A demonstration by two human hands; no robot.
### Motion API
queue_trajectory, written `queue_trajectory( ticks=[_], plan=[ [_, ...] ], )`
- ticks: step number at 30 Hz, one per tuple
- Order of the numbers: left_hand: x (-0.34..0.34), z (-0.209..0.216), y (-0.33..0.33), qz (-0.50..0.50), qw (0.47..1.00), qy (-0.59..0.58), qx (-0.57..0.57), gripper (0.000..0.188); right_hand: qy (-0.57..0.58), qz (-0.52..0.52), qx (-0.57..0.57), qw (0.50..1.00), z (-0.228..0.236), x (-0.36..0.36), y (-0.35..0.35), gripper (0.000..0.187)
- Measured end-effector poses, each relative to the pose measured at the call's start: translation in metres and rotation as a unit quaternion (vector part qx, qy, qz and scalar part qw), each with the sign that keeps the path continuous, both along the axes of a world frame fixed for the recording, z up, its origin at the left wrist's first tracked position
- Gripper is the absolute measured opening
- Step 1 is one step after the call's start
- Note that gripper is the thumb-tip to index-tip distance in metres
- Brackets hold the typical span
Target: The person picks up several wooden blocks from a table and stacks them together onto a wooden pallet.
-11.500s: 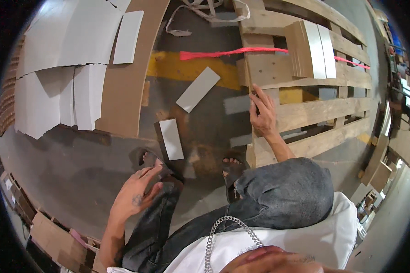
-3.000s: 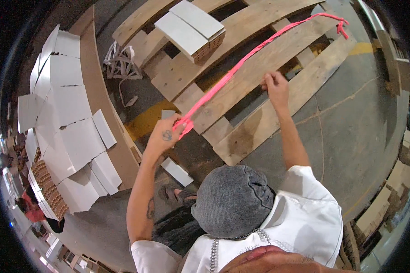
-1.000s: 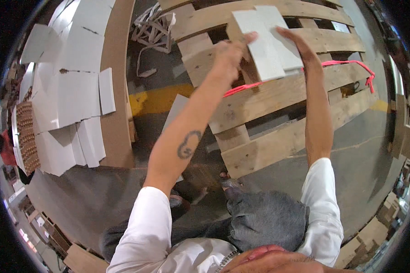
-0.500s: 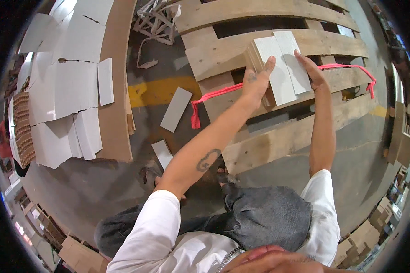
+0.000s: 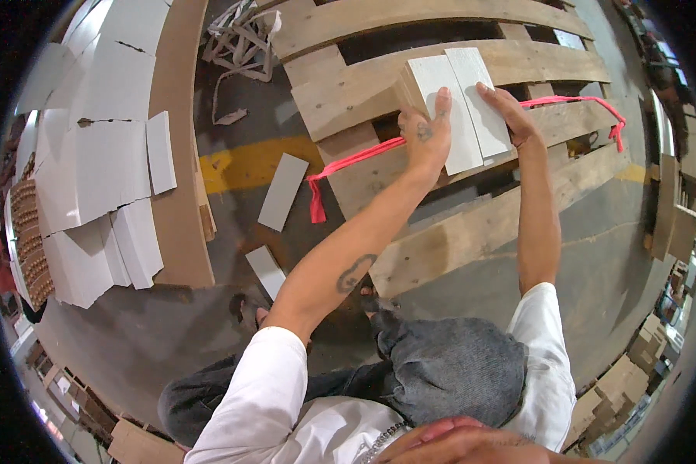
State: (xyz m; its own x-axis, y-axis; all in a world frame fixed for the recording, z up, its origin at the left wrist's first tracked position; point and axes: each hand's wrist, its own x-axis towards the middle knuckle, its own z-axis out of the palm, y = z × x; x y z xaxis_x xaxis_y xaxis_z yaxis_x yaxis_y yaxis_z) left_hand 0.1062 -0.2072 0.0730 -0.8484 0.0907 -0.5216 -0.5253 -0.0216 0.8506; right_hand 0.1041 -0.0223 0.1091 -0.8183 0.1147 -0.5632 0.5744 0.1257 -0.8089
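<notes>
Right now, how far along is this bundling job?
Done: pink strap lies across the wooden pallet. In hand: left hand and right hand press the stack of white cards onto it. Left: strap untied, loose cards on the floor.

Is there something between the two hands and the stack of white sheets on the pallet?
Nothing visible. The left hand and the right hand both rest directly on the stack of white sheets, which sits on the wooden pallet above the pink strap.
</notes>
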Motion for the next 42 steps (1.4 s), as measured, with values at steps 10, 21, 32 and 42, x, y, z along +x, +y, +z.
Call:
queue_trajectory(
  ticks=[10,21,32,42],
  plan=[
    [-0.004,0.016,-0.022,-0.088,0.981,-0.055,0.165,0.101,0.085,-0.128,-0.138,0.978,-0.024,0.017,0.029,0.060],
    [-0.200,0.018,-0.019,-0.384,0.914,0.103,0.083,0.092,0.359,-0.479,0.052,0.800,-0.052,0.085,-0.148,0.078],
    [-0.177,0.001,0.018,-0.523,0.848,0.022,0.085,0.067,0.385,-0.558,-0.047,0.734,-0.071,0.070,-0.148,0.078],
    [-0.185,0.015,-0.045,-0.440,0.892,0.028,0.101,0.052,0.319,-0.485,0.235,0.779,-0.070,0.101,-0.159,0.062]
  ],
)
